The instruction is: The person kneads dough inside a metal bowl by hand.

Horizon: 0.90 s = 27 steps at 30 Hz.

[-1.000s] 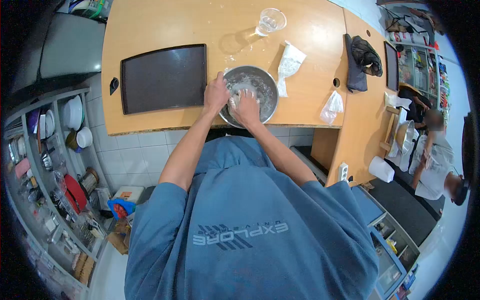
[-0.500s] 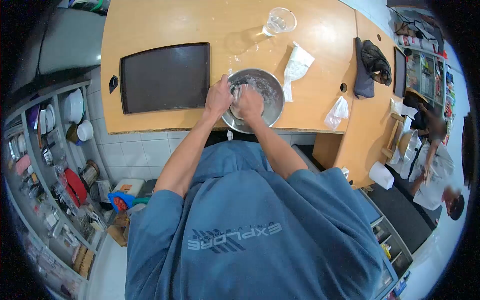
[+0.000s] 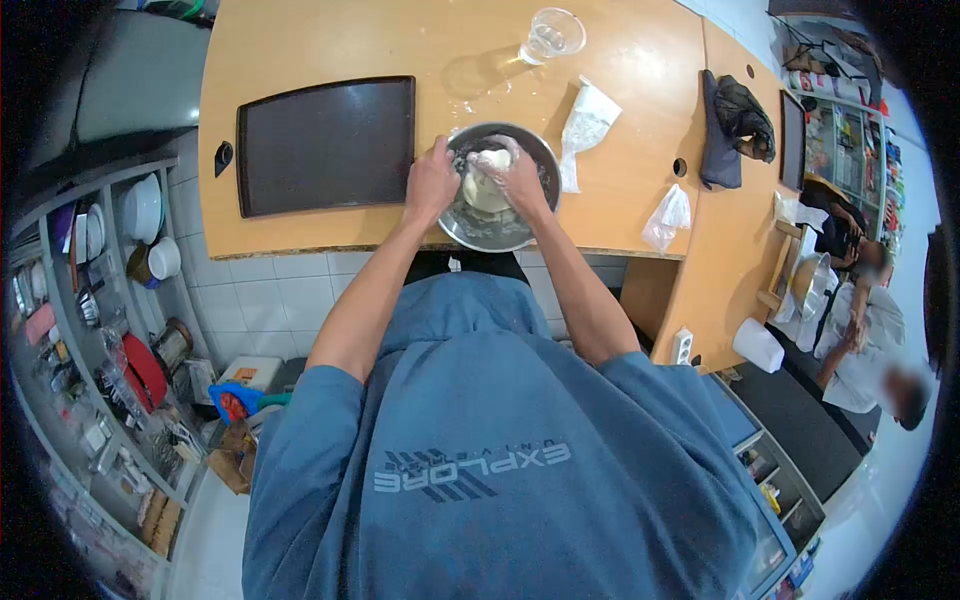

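A steel mixing bowl [image 3: 508, 236] stands at the table's front edge, its inner wall smeared with flour. Inside lies a pale lump of dough [image 3: 484, 193]. My left hand [image 3: 432, 182] is closed on the bowl's left rim. Reaching in from the right, my right hand [image 3: 518, 180] has its floury fingers curled over the dough's far right side, where a piece of it bulges up. Part of the dough is hidden by that hand.
Left of the bowl lies a dark baking tray [image 3: 325, 150]. A clear cup [image 3: 553, 37] of liquid stands beyond, with a bag of white powder [image 3: 588, 120] and a small plastic bag [image 3: 667, 218] to the right. Other people [image 3: 860, 320] are at far right.
My right hand has shifted from pressing down into the bowl to gripping the dough's far right side, so more dough shows. My left hand stays on the rim. The view has shifted slightly.
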Motion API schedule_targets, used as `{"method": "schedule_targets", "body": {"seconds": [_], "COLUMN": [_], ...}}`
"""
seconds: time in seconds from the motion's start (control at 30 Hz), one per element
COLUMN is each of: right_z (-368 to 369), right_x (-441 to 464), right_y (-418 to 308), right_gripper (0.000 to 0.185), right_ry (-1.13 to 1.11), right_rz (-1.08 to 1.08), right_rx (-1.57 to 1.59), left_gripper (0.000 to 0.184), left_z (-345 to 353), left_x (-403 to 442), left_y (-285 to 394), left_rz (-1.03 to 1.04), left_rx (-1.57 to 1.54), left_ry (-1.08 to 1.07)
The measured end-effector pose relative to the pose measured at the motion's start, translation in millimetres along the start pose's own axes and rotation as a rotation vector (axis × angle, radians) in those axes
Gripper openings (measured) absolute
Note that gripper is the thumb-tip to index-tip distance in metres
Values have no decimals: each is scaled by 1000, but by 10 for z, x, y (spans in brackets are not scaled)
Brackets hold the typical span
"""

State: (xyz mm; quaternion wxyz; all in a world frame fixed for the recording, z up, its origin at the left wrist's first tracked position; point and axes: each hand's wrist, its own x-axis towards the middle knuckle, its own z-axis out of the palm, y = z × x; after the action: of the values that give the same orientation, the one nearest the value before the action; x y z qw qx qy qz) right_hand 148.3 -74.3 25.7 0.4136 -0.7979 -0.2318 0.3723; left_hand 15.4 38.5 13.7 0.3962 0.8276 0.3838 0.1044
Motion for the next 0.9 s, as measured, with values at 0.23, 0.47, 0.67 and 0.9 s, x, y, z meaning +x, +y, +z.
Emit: {"method": "schedule_targets", "body": {"seconds": [0.23,0.47,0.67,0.9], "right_z": [9,230,270,282], "right_x": [-248,-460,-318,-440], "right_y": [52,47,13,116], "right_gripper": [44,49,43,30], "right_ry": [136,226,293,190], "right_rz": [-412,-459,-247,-302], "right_rx": [-345,-617,-743,-896], "left_gripper": [17,16,17,21], "left_z": [-81,-48,-27,72], "left_x": [10,14,16,-45], "left_y": [39,54,56,74], "left_rz": [-79,-93,-78,-15], "left_rx": [-88,-87,-47,-47], "left_ry": [-38,-25,-32,-14]}}
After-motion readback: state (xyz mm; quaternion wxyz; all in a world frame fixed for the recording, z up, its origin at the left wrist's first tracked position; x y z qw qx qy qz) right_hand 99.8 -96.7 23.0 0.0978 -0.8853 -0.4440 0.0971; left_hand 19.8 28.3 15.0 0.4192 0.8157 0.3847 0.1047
